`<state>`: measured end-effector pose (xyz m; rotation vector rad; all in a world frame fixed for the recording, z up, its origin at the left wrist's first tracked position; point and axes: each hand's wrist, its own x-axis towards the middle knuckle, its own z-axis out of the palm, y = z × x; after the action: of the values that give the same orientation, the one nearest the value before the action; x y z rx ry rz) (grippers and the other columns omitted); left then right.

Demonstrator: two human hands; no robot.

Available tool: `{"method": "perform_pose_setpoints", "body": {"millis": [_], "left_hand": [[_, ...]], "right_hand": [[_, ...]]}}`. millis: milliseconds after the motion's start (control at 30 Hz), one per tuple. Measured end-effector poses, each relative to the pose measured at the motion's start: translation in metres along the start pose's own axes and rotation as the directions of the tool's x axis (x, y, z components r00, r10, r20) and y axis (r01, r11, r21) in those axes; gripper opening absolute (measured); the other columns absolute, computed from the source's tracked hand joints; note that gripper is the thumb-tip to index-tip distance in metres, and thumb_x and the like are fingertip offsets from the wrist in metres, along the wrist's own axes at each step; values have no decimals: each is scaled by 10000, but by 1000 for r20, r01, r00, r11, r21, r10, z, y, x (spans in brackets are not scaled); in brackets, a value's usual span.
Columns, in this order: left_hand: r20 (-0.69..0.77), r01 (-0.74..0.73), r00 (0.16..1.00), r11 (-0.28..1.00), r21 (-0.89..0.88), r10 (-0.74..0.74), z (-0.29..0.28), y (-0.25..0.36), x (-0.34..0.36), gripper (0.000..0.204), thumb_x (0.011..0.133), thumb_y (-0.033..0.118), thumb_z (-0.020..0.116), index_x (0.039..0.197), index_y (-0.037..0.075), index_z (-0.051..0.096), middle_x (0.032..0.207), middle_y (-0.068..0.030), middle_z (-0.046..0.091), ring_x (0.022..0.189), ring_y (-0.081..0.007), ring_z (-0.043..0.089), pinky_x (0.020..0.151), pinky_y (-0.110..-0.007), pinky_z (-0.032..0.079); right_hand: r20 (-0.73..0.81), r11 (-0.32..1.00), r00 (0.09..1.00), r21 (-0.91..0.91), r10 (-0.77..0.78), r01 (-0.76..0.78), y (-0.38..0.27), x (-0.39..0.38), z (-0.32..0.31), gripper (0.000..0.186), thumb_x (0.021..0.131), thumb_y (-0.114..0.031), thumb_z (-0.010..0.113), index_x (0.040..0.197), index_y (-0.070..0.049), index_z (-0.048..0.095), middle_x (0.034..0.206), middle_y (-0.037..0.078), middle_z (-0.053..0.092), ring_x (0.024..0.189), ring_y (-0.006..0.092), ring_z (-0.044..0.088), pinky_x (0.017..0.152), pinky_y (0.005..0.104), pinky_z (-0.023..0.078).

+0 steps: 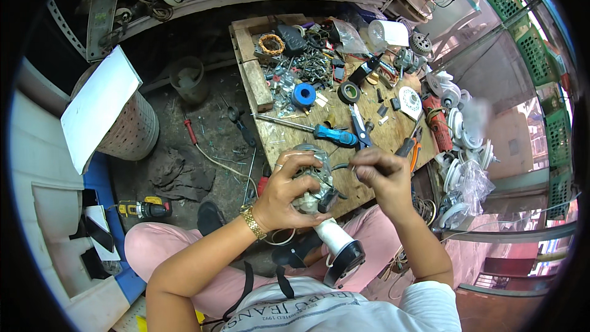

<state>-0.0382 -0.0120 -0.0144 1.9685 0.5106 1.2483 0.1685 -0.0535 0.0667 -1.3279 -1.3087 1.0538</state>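
Note:
My left hand (289,190) grips a small grey electric motor (313,178) at the near edge of a wooden workbench (393,132). My right hand (384,175) is pinched shut on a thin wire or small part just right of the motor; what it holds is too small to tell. A white cylindrical part with a black end (341,249) rests on my lap below the motor. A blue-handled screwdriver (326,134) and blue-handled scissors (359,126) lie on the bench just beyond my hands.
Screws, tape rolls (349,92), a blue ring (303,94), orange pliers (413,147) and motor parts crowd the bench. White fan parts (458,129) pile at right. A yellow drill (144,209) and red screwdriver (190,130) lie on the dirty floor. A metal drum (132,129) stands left.

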Motion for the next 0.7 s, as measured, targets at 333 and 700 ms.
{"method": "perform_pose_setpoints", "body": {"millis": [333, 700], "left_hand": [[6, -6, 1000, 1000, 7, 6, -1, 2, 0, 446, 537, 289, 875, 830, 98, 599, 1155, -121, 545, 1147, -368, 480, 982, -485, 382], [3, -16, 1000, 1000, 6, 16, -1, 2, 0, 435, 550, 287, 863, 838, 101, 595, 1167, -116, 545, 1156, -353, 482, 1001, -477, 363]], "right_hand": [[258, 743, 922, -547, -288, 385, -10, -11, 25, 158, 673, 19, 757, 805, -51, 705, 834, 90, 604, 784, 240, 600, 677, 332, 475], [265, 438, 907, -808, -327, 394, -22, -16, 39, 210, 628, -57, 751, 820, -99, 677, 857, 44, 559, 789, 264, 521, 638, 368, 458]]}}
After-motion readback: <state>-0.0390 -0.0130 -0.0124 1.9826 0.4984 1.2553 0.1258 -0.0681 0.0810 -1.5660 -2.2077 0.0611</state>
